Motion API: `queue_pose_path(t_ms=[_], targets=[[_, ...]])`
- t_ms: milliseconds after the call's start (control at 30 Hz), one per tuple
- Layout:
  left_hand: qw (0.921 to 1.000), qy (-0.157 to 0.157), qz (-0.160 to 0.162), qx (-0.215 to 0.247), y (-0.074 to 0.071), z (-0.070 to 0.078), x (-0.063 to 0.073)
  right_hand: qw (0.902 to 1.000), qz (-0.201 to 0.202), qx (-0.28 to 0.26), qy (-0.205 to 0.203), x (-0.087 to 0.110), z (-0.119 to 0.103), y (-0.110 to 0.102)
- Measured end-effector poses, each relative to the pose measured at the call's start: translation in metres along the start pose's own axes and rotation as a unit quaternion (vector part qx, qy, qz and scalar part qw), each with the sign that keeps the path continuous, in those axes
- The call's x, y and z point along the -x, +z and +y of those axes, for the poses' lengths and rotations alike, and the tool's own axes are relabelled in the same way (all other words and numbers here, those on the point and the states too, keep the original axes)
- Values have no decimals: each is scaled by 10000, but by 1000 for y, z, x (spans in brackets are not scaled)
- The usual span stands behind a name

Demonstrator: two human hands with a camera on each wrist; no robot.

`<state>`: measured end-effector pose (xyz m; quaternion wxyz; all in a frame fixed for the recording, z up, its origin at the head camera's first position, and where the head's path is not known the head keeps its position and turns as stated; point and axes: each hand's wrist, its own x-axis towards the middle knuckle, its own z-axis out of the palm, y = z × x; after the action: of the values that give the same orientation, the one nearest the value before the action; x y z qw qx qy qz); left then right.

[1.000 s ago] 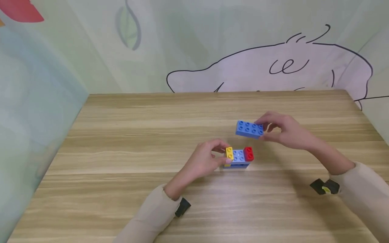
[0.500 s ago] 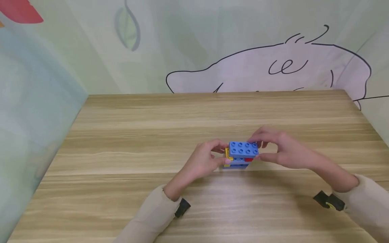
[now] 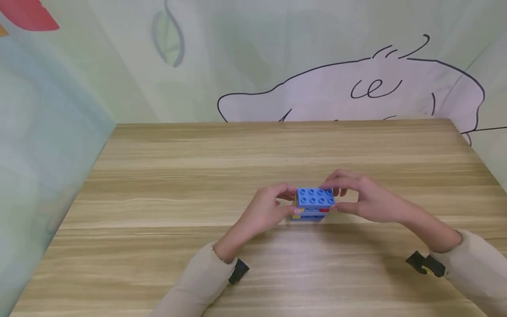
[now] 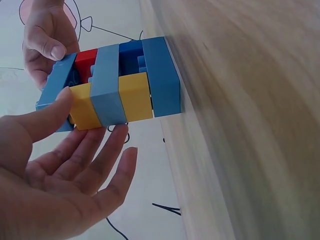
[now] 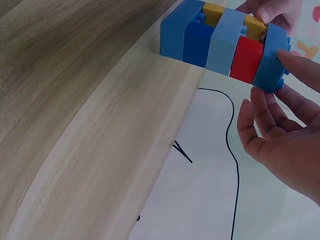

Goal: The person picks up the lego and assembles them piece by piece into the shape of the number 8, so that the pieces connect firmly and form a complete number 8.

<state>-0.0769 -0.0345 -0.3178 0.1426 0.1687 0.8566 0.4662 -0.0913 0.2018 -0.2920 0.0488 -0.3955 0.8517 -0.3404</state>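
A small tower of toy building bricks stands on the table. In the left wrist view, its blue base brick (image 4: 165, 82), lower yellow brick (image 4: 135, 97), light blue brick (image 4: 106, 85) and upper yellow brick (image 4: 84, 106) show. The right wrist view shows a dark blue brick (image 5: 198, 45) low down and a red brick (image 5: 246, 59) higher up. A blue eight-stud brick (image 3: 315, 204) lies across the red and upper yellow ones. My right hand (image 3: 368, 198) pinches its right end. My left hand (image 3: 266, 207) holds the tower's left end, thumb and fingers at the upper yellow brick.
The wooden table (image 3: 166, 193) reaches back to a wall covering (image 3: 253, 53) printed with a line-drawn animal and a leaf. Black devices (image 3: 238, 271) are strapped at both sleeve cuffs.
The right hand has carried the blue eight-stud brick left and toward the person, from beyond the tower onto its top. Lately it has shifted only slightly. The left hand stays at the tower.
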Motion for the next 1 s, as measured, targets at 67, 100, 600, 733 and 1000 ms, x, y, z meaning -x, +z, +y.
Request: queue_pose_path(t_ms=[67, 100, 600, 733, 1000], targets=[[10000, -11, -11, -44, 0, 1, 1, 10000, 2, 13, 16, 0, 0, 0], [10000, 0, -12, -60, 1, 1, 1, 10000, 4, 20, 22, 1, 0, 0], [9985, 506, 146, -147, -4, 11, 6, 9999, 53, 119, 39, 1, 0, 1], [9979, 580, 228, -202, -5, 12, 6, 9998, 108, 147, 39, 1, 0, 1], [9992, 347, 160, -121, -6, 12, 5, 9998, 49, 111, 188, 2, 2, 2]])
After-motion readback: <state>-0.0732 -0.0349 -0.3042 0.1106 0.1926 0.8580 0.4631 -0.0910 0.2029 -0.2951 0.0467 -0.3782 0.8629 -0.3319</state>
